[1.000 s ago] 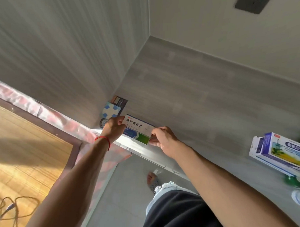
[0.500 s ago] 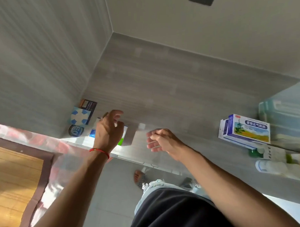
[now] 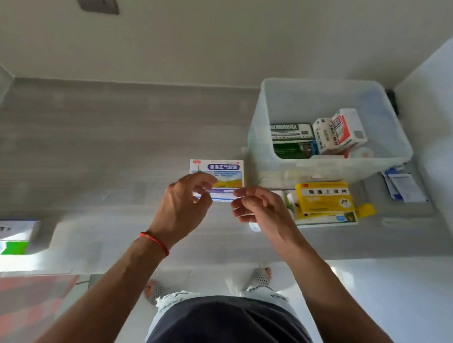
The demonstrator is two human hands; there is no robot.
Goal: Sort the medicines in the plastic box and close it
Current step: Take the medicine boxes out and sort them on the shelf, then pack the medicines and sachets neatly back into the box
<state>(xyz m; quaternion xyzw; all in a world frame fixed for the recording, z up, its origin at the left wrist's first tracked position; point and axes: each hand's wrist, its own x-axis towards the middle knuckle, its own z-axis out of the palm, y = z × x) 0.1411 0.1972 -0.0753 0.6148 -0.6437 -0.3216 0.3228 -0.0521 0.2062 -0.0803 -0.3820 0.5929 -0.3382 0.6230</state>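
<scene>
Loosely curled hands (image 3: pixel 185 206) (at medicine box (image 3: pixel 221 171))

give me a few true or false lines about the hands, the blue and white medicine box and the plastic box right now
1. Both hands are at the blue and white medicine box. True: the left hand and right hand reach its near edge with curled fingers.
2. The clear plastic box has its lid on. False: it is open on top, with medicine boxes showing inside.
3. The yellow medicine box lies inside the plastic box. False: it sits outside, on the counter in front of it.
4. A red string is on the left wrist. True.
5. The blue and white medicine box is right of the plastic box. False: it is left of it.
</scene>
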